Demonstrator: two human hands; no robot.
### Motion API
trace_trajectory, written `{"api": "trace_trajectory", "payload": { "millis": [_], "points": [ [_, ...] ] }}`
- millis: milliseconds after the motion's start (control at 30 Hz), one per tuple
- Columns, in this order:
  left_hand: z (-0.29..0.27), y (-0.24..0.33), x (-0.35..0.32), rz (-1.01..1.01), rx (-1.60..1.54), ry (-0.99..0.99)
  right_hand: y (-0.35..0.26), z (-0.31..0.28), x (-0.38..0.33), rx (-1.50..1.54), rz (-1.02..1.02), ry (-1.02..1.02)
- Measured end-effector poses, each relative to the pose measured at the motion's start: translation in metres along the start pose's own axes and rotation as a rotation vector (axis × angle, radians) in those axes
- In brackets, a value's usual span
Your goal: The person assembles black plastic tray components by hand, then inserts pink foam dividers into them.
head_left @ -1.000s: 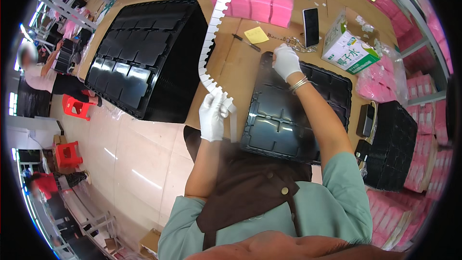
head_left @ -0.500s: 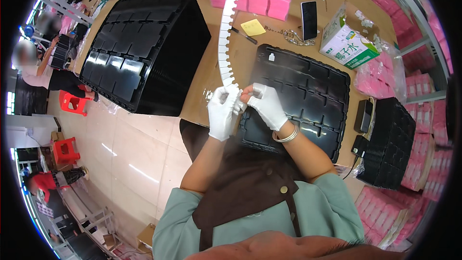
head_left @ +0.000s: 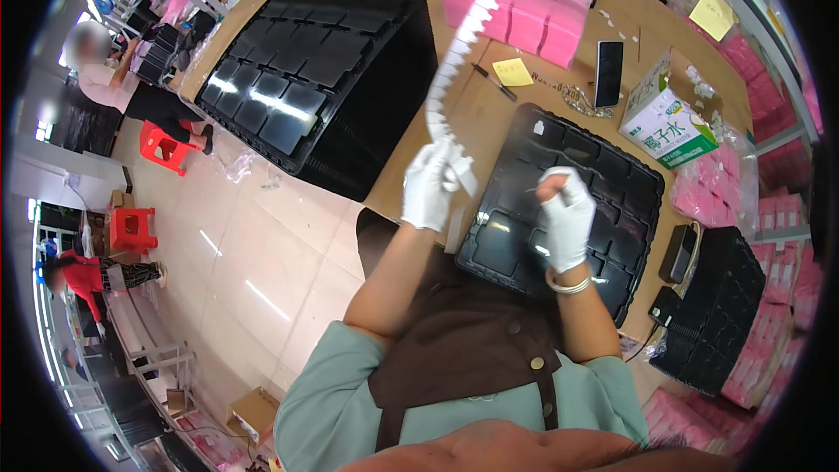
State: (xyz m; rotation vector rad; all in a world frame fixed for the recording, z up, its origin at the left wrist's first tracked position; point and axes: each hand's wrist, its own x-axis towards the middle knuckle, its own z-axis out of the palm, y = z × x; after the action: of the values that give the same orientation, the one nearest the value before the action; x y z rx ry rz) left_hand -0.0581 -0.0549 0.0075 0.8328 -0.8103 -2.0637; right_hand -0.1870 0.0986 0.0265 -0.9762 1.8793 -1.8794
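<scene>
My white-gloved left hand [head_left: 428, 185] is closed on the lower end of a long white strip [head_left: 448, 65] with small tabs along one edge. The strip runs up and away over the table, and its free end bends beside my fingers. My gloved right hand [head_left: 566, 223], with bare fingertips, hovers over a shiny black plastic tray [head_left: 603, 177] on the table. Its fingers are pinched together; whatever they may hold is too small to make out. One small white sticker [head_left: 538, 128] lies on the tray's far left corner.
A tall stack of black trays [head_left: 315, 79] stands at the left. Pink bundles [head_left: 559, 22], a pen [head_left: 495, 80], a yellow note [head_left: 513, 72], a phone [head_left: 609, 74] and a carton [head_left: 669, 109] lie farther back. More black trays [head_left: 717, 315] are at right; two people work at left.
My right hand has moved right, away from the left hand, and now hangs over the tray. The left hand keeps hold of the strip. The whole view has shifted.
</scene>
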Motion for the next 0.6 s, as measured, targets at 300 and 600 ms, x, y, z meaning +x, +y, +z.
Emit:
{"api": "trace_trajectory", "payload": {
  "millis": [300,600],
  "points": [
    [-0.020,0.020,-0.010,0.110,0.196,0.035,0.029,0.010,-0.034,-0.647,-0.132,-0.492],
    [-0.017,0.013,-0.025,0.101,0.352,0.013,0.029,0.036,-0.054,-0.855,-0.015,-0.476]
  ]
}}
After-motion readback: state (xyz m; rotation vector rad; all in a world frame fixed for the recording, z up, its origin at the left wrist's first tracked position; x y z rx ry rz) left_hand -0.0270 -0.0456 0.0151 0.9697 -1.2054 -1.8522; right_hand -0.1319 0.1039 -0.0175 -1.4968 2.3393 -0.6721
